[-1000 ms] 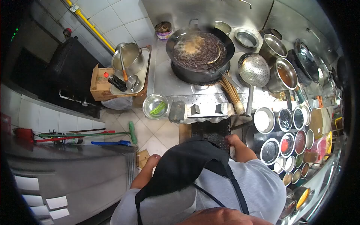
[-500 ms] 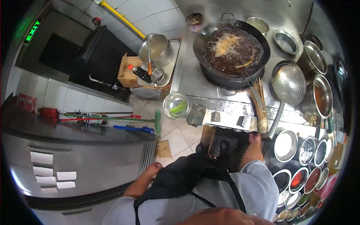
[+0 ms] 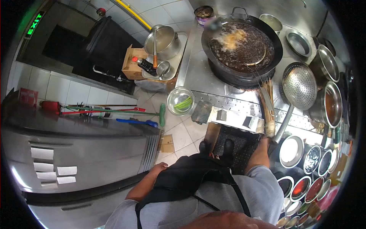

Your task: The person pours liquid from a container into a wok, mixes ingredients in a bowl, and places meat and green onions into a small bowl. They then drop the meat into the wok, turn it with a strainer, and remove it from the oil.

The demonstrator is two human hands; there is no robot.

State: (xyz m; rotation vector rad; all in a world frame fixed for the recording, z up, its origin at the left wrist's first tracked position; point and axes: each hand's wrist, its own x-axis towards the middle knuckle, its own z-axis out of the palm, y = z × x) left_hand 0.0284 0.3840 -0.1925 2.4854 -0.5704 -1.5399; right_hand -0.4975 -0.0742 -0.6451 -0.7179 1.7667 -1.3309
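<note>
My left hand (image 3: 159,167) is beside the black apron, over the floor, with nothing seen in it; its fingers are mostly hidden. At the counter's front edge, my right hand (image 3: 264,140) is just below the bound end of a bamboo brush (image 3: 270,128); its fingers are hidden, and I cannot tell what it grips. A black wok (image 3: 280,49) holds dark bubbling oil (image 3: 236,59) with pale golden food (image 3: 233,39) frothing in it. A wire skimmer (image 3: 263,59) dips into the oil, its handle running toward the brush.
Right of the wok lie a perforated ladle (image 3: 300,86) and metal pots (image 3: 331,104), with seasoning bowls (image 3: 291,151) nearer me. A bowl of green vegetables (image 3: 180,100) is at the counter's left corner. Farther left stand a tray (image 3: 179,57) with a pot, and a steel fridge (image 3: 87,156).
The view has shifted, so the stove appears farther right and lower. More of the skimmer's ring shows in the oil. A dark blur now covers the wok's left rim.
</note>
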